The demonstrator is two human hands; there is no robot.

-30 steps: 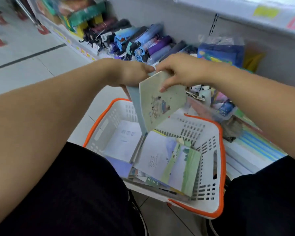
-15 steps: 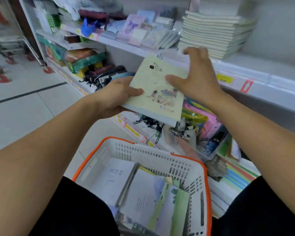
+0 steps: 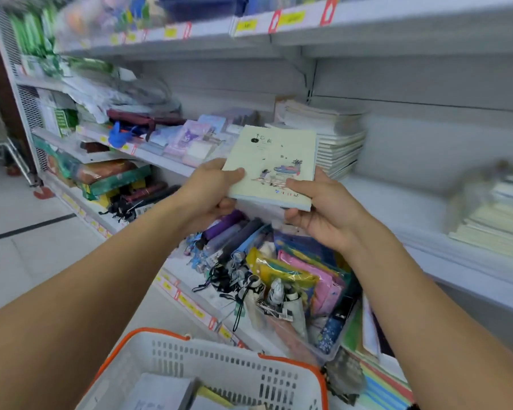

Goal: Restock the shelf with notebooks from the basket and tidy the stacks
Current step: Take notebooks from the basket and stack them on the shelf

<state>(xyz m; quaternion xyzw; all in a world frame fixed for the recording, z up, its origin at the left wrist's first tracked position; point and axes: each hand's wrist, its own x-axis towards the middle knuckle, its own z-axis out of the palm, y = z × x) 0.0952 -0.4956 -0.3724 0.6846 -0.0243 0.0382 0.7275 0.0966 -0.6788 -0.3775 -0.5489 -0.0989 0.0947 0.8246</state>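
Shop shelving fills the background, where the left hand (image 3: 208,187) and right hand (image 3: 323,211) pinch a pale notebook (image 3: 271,165) by its near corners before the shelf stack (image 3: 335,140); it looks light, slightly bendy, best held by both edges.

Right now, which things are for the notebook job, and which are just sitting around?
For the job:
left hand and right hand, both holding the pale green notebook
white basket
notebook stack on the shelf

Just sitting around:
folded umbrellas
colourful pouches
sticker packs
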